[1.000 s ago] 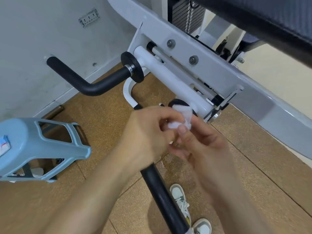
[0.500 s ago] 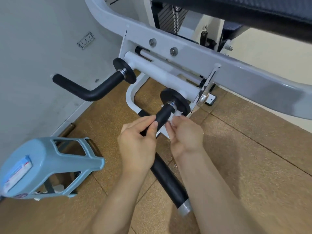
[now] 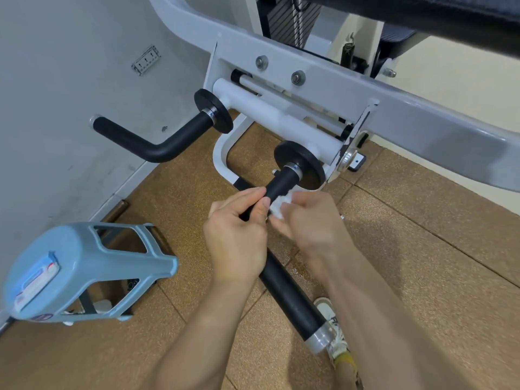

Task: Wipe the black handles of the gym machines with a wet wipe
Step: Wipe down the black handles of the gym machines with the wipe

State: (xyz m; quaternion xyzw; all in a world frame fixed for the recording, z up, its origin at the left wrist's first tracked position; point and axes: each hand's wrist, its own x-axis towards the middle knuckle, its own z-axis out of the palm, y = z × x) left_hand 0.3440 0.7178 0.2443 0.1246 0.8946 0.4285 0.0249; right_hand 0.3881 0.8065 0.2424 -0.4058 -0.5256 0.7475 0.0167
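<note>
Below the machine frame (image 3: 408,119)
Near handle (image 3: 282,184) and wipe (image 3: 279,205) are flanked by left hand (image 3: 239,237) and right hand (image 3: 312,223); a stool (image 3: 84,266) is set left.

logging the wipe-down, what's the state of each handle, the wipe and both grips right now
near black handle, held by the left grip, wet wipe pressed to it
far black handle, free, untouched
wet wipe, bunched, pinched in the right grip
left grip, curled round the near black handle
right grip, pinching the wet wipe
blue stool, standing on the floor, pack on its seat
</note>
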